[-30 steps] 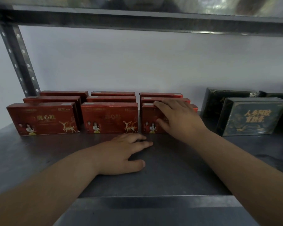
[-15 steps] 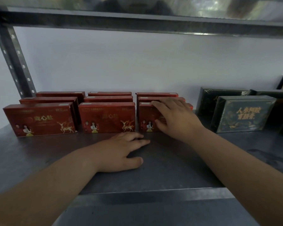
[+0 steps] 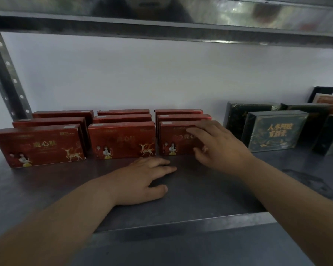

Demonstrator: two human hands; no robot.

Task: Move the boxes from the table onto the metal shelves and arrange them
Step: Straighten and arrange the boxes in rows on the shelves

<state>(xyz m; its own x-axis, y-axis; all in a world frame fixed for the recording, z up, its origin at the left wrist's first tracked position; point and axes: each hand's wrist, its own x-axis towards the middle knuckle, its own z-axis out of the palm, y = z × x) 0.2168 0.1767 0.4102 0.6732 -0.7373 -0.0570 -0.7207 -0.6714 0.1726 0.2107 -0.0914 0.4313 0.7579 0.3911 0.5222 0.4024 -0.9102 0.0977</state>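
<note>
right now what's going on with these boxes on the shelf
A person is arranging red boxes on a metal shelf. Nine of them stand upright in three columns of three. The right hand rests with spread fingers on the front box of the right column, as if nudging it into line. The left hand lies flat on the shelf, holding nothing. Dark green boxes stand to the right.

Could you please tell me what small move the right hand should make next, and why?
Probably lift the right hand off the front right red box: it stands upright, roughly level with the middle front box, filling a three-by-three block, and the left hand rests flat on the shelf holding nothing.
</note>
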